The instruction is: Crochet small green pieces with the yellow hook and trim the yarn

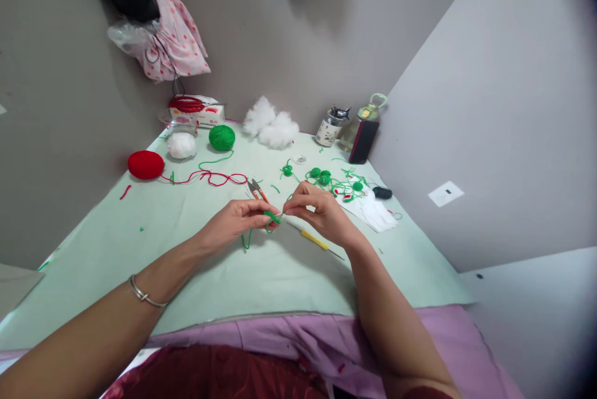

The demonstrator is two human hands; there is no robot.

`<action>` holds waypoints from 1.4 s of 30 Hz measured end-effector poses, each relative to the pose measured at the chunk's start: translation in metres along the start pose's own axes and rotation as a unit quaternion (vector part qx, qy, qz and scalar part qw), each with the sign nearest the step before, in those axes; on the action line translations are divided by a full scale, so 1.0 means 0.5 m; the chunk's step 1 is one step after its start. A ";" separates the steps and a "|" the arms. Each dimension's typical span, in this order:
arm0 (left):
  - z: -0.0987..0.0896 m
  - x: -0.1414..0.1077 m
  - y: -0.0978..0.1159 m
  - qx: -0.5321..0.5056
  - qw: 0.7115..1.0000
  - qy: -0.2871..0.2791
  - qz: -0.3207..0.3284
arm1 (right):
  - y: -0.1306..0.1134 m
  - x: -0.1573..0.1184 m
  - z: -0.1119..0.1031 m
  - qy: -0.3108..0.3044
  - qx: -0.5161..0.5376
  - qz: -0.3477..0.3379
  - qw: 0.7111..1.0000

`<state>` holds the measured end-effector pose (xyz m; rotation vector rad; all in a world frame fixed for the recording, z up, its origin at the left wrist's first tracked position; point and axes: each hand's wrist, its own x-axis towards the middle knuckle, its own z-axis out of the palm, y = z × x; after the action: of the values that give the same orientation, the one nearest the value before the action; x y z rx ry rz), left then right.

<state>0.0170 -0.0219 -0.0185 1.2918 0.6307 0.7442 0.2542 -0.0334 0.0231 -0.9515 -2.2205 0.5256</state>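
Note:
My left hand (242, 220) is closed on a small green crocheted piece (272, 217), pinched between thumb and fingers. A green yarn tail hangs below it. Close against it, my right hand (317, 207) pinches a thin needle (281, 214) whose tip meets the green piece; the fingers hide most of it. Just behind my left fingertips lie thread snips (257, 190) with orange handles. A crochet hook with a yellow grip (314, 240) rests on the table under my right hand.
Red (145, 165), white (181, 145) and green yarn balls (222, 137) stand at the back left, strands trailing. White stuffing (270, 125) lies at the back. Right of it are a pen cup (329, 130), a bottle, a propped phone (364, 142) and several small green crocheted balls (324, 177).

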 end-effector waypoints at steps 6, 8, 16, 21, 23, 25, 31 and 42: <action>0.001 0.002 -0.008 -0.031 0.999 0.011 0.007 | 0.004 0.005 0.017 0.015 0.050 0.038 0.998; 0.000 0.003 -0.011 -0.045 0.999 0.020 0.010 | 0.005 0.006 0.023 0.024 0.043 0.057 0.997; 0.008 0.008 -0.010 -0.075 0.996 0.054 0.013 | -0.016 0.010 0.057 0.028 0.123 0.115 0.985; 0.016 0.010 -0.014 -0.072 0.995 0.076 0.007 | -0.023 0.005 0.076 0.009 -0.004 0.026 1.000; 0.019 0.010 -0.016 -0.065 0.995 0.078 0.000 | -0.018 0.002 0.082 -0.001 -0.069 -0.005 0.998; 0.022 0.010 -0.016 -0.055 0.996 0.076 -0.004 | -0.014 0.001 0.086 0.001 -0.097 -0.017 0.995; 0.026 0.009 0.000 -0.042 0.997 0.067 0.011 | -0.022 0.003 0.090 0.107 -0.015 -0.011 0.994; 0.023 0.005 0.002 -0.005 0.998 0.056 0.000 | -0.054 0.024 0.063 0.083 0.401 0.197 0.891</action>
<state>0.0271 -0.0267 -0.0154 1.2463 0.7169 0.8231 0.2125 -0.0456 0.0215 -0.9227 -1.4130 1.3574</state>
